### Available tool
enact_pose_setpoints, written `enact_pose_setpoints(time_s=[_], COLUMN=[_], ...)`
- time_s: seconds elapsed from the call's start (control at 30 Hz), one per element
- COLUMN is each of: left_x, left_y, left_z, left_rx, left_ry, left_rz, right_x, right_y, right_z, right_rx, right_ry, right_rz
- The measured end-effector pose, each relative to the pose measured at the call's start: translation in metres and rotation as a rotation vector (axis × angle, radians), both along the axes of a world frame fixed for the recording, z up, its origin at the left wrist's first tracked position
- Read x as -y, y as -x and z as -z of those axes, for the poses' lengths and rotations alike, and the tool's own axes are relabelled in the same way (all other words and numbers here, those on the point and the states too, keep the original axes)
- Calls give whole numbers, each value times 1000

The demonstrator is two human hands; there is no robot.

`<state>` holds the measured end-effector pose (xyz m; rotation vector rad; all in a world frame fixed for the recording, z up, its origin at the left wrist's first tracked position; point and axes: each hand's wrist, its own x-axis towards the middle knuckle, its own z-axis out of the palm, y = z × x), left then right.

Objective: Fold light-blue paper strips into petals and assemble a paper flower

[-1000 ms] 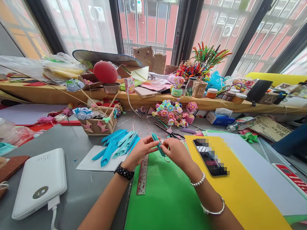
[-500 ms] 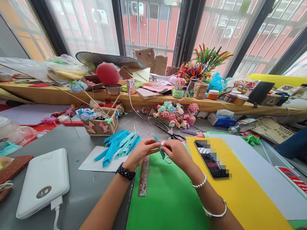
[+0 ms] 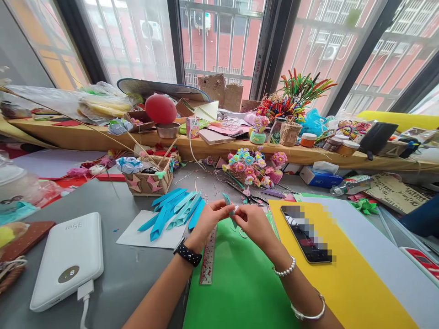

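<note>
Between my two hands is a narrow folded strip of teal paper (image 3: 226,199), held upright at a slant. My left hand (image 3: 213,218) pinches it from the left, and my right hand (image 3: 253,223) grips it from the right with bent fingers. Both hands are over a green sheet (image 3: 236,283). A patterned ruler (image 3: 207,260) lies under my left wrist. Several folded blue and teal paper strips (image 3: 164,217) rest on a white sheet (image 3: 132,235) to the left. Partly hidden behind my right hand are the scissors (image 3: 243,233).
A white power bank (image 3: 70,260) with a cable lies at left. At right, a phone (image 3: 305,233) rests on yellow paper (image 3: 343,283). Behind stand a decorated cardboard box (image 3: 149,183), crocheted flowers (image 3: 247,167), a tissue box (image 3: 320,176) and a cluttered shelf (image 3: 219,148).
The view has shifted slightly, so the scene sits a little further right and lower. My fingers have closed nearer together around the teal strip, and less of it shows.
</note>
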<state>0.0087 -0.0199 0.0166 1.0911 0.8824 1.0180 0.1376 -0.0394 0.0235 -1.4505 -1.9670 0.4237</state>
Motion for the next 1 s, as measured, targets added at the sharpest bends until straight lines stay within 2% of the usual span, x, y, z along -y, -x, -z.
enact_pose_setpoints(time_s=[0.17,0.33,0.4,0.47,0.5,0.57,0.7,0.87,1.0], left_x=[-3,-17,-21,-22,-22,-21,-19,-19,-17], left_y=[-2,34,52,67,72,77,75,72,72], left_z=[5,-9,-15,-18,-19,-17,-9,-7,-21], left_rx=[-84,-249,-511,-891,-1049,-1272,-1498,-1618,-1516], left_ry=[-146,-254,-304,-359,-356,-330,-318,-363,-354], left_rz=[-75,-366,-476,-584,-596,-538,-423,-448,-571], right_x=[1,3,3,3,3,3,3,2,1], right_y=[4,5,6,7,7,7,7,5,5], right_z=[3,1,1,2,2,3,6,8,7], right_rx=[-65,-78,-64,-44,-36,-24,-19,-19,-101], right_ry=[-9,-5,-13,-15,-14,-5,10,3,40], right_rz=[-11,12,6,-8,-13,-19,-30,-23,-9])
